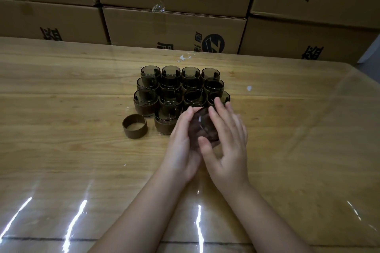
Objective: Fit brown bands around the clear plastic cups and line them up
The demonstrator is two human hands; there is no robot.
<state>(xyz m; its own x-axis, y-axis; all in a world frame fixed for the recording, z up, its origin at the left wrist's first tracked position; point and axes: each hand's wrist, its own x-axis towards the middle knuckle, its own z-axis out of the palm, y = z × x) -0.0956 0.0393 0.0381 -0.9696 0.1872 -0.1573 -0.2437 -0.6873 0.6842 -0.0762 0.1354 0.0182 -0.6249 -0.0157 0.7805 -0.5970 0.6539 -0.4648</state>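
Between my two hands I hold a clear plastic cup [202, 124] with a brown band around it, just above the table. My left hand [182, 139] cups its left side with the fingers curved along it. My right hand [226, 135] covers its right side, the thumb pressing on the cup's near wall. Beyond my hands stand several banded cups [181, 88] in tidy rows. One more banded cup [165, 121] stands at the front of the group, next to my left hand. A loose brown band [134, 126] lies on the table at its left.
The wooden table [72, 150] is covered with a shiny clear sheet. Stacked cardboard boxes [174, 26] form a wall along its far edge. Small white scraps [183, 57] lie behind the cups.
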